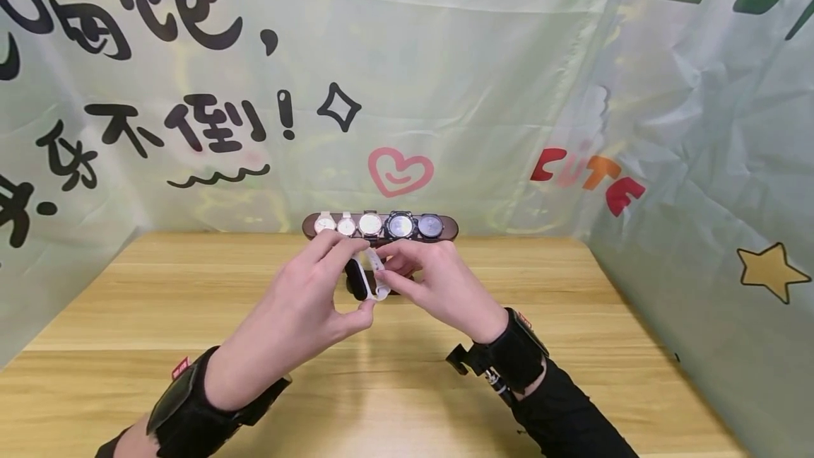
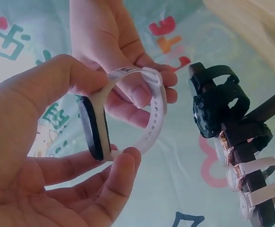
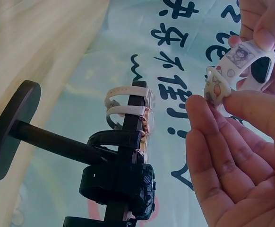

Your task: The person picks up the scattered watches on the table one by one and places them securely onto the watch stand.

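Note:
A white smart band (image 1: pixel 359 281) with a dark oval face is held up between both hands, its strap fastened into a loop. My left hand (image 1: pixel 302 295) grips the band by its face side, thumb on one edge and fingers on the other, as the left wrist view shows. With thumb and fingertips, my right hand (image 1: pixel 439 278) pinches the strap (image 2: pixel 157 116) around its keeper loop. Small printed cartoon figures show on the strap (image 3: pixel 239 56) in the right wrist view.
Just behind the hands, a dark T-shaped watch stand (image 1: pixel 451 228) carries several watches (image 1: pixel 400 225) in a row. Its round base (image 3: pixel 14 127) rests on the wooden table (image 1: pixel 509 387). Printed cloth (image 1: pixel 445 76) hangs behind and at the sides.

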The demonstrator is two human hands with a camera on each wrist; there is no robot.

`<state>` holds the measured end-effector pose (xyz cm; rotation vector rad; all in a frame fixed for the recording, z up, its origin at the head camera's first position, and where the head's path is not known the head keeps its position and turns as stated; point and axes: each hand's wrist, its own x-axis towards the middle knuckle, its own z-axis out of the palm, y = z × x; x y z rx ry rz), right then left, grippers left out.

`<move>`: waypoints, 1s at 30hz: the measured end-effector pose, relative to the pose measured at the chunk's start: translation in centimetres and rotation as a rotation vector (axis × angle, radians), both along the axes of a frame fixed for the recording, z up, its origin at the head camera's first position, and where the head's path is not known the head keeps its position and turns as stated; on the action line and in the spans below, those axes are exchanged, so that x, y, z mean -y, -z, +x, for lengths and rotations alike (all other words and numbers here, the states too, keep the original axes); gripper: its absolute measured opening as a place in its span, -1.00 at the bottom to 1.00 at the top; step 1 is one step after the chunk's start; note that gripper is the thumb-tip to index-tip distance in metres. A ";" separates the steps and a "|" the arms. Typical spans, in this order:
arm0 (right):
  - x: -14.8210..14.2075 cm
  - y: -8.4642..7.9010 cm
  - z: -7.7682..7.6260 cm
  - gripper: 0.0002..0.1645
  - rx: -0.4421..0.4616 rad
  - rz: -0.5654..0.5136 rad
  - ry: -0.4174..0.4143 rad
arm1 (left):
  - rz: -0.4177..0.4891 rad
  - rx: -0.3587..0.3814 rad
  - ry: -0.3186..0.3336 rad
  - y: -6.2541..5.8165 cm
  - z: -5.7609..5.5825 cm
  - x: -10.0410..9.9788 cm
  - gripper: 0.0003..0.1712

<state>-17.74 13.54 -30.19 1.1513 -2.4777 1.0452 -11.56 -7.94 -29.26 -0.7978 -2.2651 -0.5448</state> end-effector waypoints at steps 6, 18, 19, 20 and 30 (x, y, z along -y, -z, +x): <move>-0.1 0.0 0.0 -0.70 0.005 0.001 0.001 | 0.026 0.004 0.018 -0.2 0.0 -0.1 -0.33; -0.4 -0.3 0.0 -0.65 -0.009 0.026 -0.015 | 0.080 0.001 0.025 0.1 -0.4 0.4 -0.43; -0.4 -0.3 0.0 -0.66 -0.012 0.025 -0.017 | 0.087 0.004 0.025 0.1 -0.5 0.5 -0.44; -0.5 -0.4 0.1 -0.66 -0.014 0.025 -0.014 | 0.093 0.007 0.025 0.1 -0.5 0.5 -0.46; -1.0 -0.5 0.2 -0.71 -0.115 0.018 -0.042 | 0.119 0.024 -0.029 -0.2 -0.9 1.1 -0.56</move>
